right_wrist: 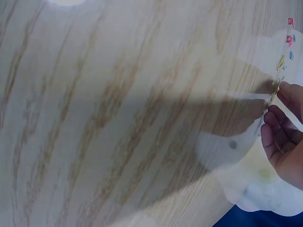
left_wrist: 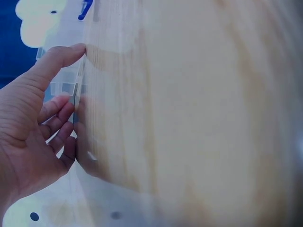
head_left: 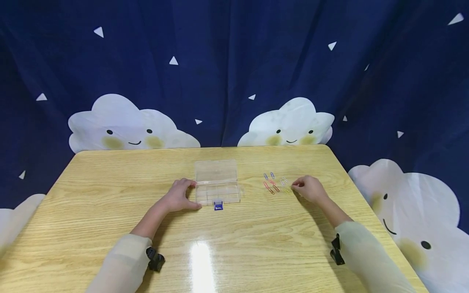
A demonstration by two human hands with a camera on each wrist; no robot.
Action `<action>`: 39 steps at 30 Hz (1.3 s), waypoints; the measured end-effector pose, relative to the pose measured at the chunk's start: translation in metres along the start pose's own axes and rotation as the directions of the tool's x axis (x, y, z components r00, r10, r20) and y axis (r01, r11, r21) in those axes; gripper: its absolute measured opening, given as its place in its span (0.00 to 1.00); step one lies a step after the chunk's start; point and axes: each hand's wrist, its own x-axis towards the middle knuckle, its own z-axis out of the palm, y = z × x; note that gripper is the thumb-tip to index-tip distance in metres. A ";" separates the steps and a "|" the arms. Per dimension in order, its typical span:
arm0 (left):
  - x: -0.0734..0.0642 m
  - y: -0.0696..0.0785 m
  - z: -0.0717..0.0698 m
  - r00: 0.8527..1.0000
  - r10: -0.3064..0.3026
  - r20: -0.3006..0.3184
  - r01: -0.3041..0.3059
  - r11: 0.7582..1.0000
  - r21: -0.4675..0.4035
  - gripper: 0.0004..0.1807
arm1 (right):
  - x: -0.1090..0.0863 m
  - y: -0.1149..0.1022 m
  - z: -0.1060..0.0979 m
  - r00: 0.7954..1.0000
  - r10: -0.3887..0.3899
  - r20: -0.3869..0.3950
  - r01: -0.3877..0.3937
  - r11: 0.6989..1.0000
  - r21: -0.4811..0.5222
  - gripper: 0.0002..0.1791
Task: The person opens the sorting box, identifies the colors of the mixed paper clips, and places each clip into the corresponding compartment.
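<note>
A clear plastic compartment box [head_left: 217, 191] lies with its lid raised at the back and a blue latch [head_left: 218, 205] at the front. My left hand [head_left: 178, 196] holds the box's left end, thumb at the front corner and fingers along the side. In the left wrist view, the thumb [left_wrist: 71, 54] meets the box edge and the other fingers are bent beside it. To the right, my right hand [head_left: 309, 188] pinches at a yellow paper clip [right_wrist: 276, 86] on the table; the fingertips partly hide it. Another yellow paper clip [head_left: 287, 192] lies just left of that hand.
Between box and right hand lie several paper clips: blue ones [head_left: 272, 175], white ones [head_left: 283, 183], a pink one [head_left: 266, 184] and dark red ones [head_left: 276, 189]. The wooden table [head_left: 253, 240] ends at a dark blue curtain [head_left: 205, 81] with clouds.
</note>
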 end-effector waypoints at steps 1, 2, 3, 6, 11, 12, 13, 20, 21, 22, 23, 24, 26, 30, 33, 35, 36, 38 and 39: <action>0.000 0.000 0.000 1.000 0.000 0.000 0.000 1.000 -0.001 0.41 | 0.000 0.000 0.000 1.000 -0.009 0.000 0.009 1.000 -0.013 0.12; 0.000 0.000 0.000 1.000 -0.001 0.001 0.001 1.000 -0.003 0.41 | 0.000 0.000 0.000 1.000 -0.021 0.001 0.021 0.999 -0.028 0.12; 0.000 0.000 0.000 1.000 0.000 0.002 0.000 1.000 -0.002 0.41 | 0.000 0.001 0.000 1.000 -0.030 0.004 0.030 0.999 -0.041 0.12; 0.000 0.000 0.000 1.000 -0.002 0.003 0.002 1.000 0.000 0.41 | 0.000 0.001 0.000 0.999 -0.047 0.011 0.048 0.997 -0.068 0.11; -0.001 0.001 0.000 1.000 0.000 0.004 0.000 1.000 0.004 0.41 | -0.002 0.000 -0.002 0.998 -0.065 0.009 0.066 0.993 -0.094 0.10; -0.001 0.001 0.000 1.000 0.000 0.003 0.000 1.000 0.002 0.41 | -0.002 0.000 -0.002 0.998 -0.066 0.008 0.067 0.993 -0.097 0.10; -0.001 0.001 0.000 1.000 0.002 0.003 -0.002 1.000 0.001 0.41 | -0.003 0.000 -0.001 0.998 -0.068 0.007 0.068 0.993 -0.100 0.11; -0.001 0.002 0.000 1.000 0.005 0.002 -0.005 1.000 0.006 0.40 | -0.005 0.001 -0.003 0.997 -0.072 0.001 0.072 0.993 -0.094 0.11; -0.001 0.002 0.000 1.000 0.005 0.001 -0.005 1.000 0.006 0.40 | -0.005 0.000 -0.003 0.998 -0.070 -0.002 0.070 0.994 -0.089 0.11; -0.001 0.002 0.000 1.000 0.004 0.000 -0.004 1.000 0.006 0.40 | -0.005 -0.001 -0.004 0.997 -0.071 -0.003 0.070 0.994 -0.087 0.11; 0.000 0.002 0.000 1.000 0.005 -0.002 -0.005 1.000 0.006 0.40 | -0.005 -0.002 -0.005 0.997 -0.073 -0.005 0.073 0.994 -0.087 0.11; 0.000 0.002 0.000 1.000 0.007 -0.003 -0.007 1.000 0.010 0.40 | -0.005 -0.004 -0.006 0.997 -0.078 -0.003 0.077 0.994 -0.084 0.11; 0.000 0.002 0.000 1.000 0.006 -0.004 -0.006 1.000 0.012 0.40 | -0.006 -0.007 -0.007 0.996 -0.087 -0.002 0.086 0.993 -0.083 0.11; 0.000 0.003 -0.001 1.000 0.012 -0.001 -0.012 1.000 0.021 0.40 | -0.006 -0.016 -0.009 0.993 -0.117 0.010 0.118 0.989 -0.088 0.11; 0.001 0.002 -0.001 1.000 0.006 -0.001 -0.006 1.000 0.020 0.40 | -0.006 -0.023 -0.011 0.991 -0.132 0.013 0.132 0.986 -0.097 0.11; 0.001 0.002 -0.001 1.000 0.006 0.001 -0.006 1.000 0.021 0.40 | -0.006 -0.027 -0.012 0.990 -0.140 0.013 0.141 0.985 -0.103 0.11; 0.001 0.002 -0.001 1.000 0.006 0.001 -0.006 1.000 0.021 0.40 | -0.005 -0.029 -0.013 0.990 -0.143 0.014 0.143 0.984 -0.105 0.10; 0.001 0.001 -0.001 1.000 0.001 0.005 -0.001 1.000 0.019 0.40 | -0.006 -0.032 -0.013 0.988 -0.152 0.017 0.153 0.982 -0.109 0.10; 0.001 0.001 -0.001 1.000 0.002 0.007 -0.002 1.000 0.020 0.41 | -0.006 -0.034 -0.013 0.988 -0.152 0.018 0.153 0.982 -0.107 0.10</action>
